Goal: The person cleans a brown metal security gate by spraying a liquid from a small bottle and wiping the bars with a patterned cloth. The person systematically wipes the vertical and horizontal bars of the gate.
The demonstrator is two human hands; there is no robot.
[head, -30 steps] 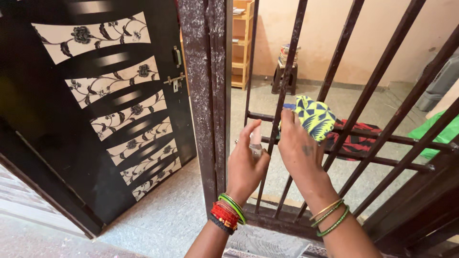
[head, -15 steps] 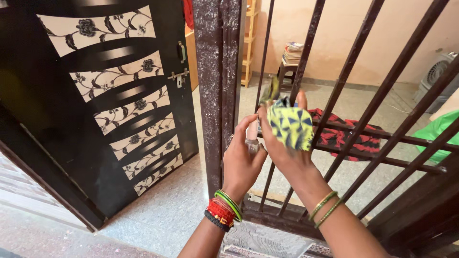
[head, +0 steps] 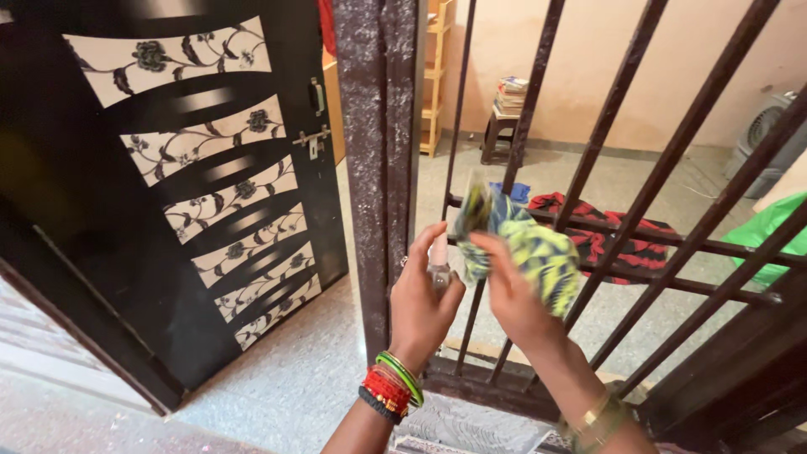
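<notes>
Far left of both hands stands the open black door (head: 168, 193) with floral panels. The left hand (head: 423, 298) is clenched around a small spray bottle (head: 439, 262), close against the brown gate bars (head: 530, 109). Just right of it, the right hand (head: 514, 296) grasps a yellow-and-blue patterned cloth (head: 525, 244), bunched against a bar. Loosely gripped, the cloth could snag or slip through the bars.

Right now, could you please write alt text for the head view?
Two hands work at a dark metal gate: the right hand holds a yellow and blue cloth against the bars, and the left hand grips a small bottle. A patterned black door stands open alongside.
</notes>
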